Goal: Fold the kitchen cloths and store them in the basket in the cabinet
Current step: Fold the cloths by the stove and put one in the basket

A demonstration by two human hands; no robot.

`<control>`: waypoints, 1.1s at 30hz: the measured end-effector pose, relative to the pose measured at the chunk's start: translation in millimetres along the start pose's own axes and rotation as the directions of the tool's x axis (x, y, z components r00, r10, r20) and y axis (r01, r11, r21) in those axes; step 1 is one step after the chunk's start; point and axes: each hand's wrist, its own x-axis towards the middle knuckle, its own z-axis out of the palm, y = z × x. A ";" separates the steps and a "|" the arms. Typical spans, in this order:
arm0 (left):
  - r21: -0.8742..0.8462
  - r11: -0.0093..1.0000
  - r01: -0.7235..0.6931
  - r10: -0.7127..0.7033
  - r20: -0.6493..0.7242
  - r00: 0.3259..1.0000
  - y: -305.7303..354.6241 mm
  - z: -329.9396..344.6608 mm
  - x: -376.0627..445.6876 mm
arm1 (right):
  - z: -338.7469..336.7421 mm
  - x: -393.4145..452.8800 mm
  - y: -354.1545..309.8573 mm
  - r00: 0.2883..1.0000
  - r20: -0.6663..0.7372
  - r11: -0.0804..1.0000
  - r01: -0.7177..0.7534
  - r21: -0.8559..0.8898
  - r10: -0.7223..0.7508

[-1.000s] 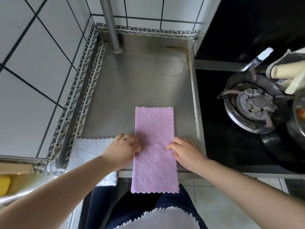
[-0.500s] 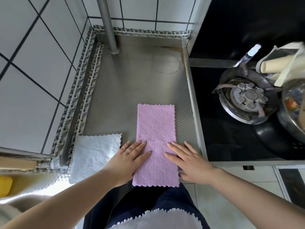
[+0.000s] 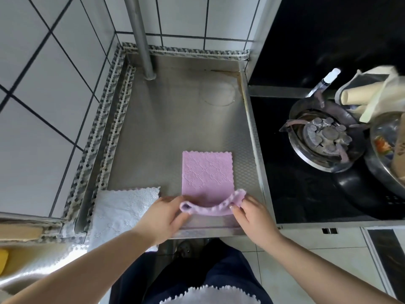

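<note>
On steel counter (image 3: 166, 137): left hand (image 3: 162, 218), right hand (image 3: 255, 213) pinch pink cloth (image 3: 207, 174) corners; fingertips hidden.

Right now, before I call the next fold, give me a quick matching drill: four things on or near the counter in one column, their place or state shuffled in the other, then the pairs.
Things
1. pink cloth
2. white cloth
3. gas burner
4. metal pipe

Place or state
A. standing upright at the back of the steel counter
B. near edge lifted, pinched by left hand and right hand
C. lying flat at the counter's front left corner
D. set in the black hob on the right

Pairs: 1-B, 2-C, 3-D, 4-A
</note>
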 end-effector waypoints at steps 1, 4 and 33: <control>-0.140 0.983 0.119 -0.123 -0.019 0.992 6.1 -2.5 5.1 | -1.3 5.8 -4.7 0.997 -0.031 0.995 -0.074 0.072 0.077; -0.565 0.769 0.298 -0.405 -0.071 0.911 18.0 -5.6 24.3 | -2.5 29.9 -13.9 0.962 -0.014 0.929 -0.261 0.261 0.274; -0.316 0.843 0.435 -0.527 -0.327 0.785 11.2 -5.2 67.7 | -10.8 115.6 2.2 0.876 0.078 0.875 -0.481 0.051 0.477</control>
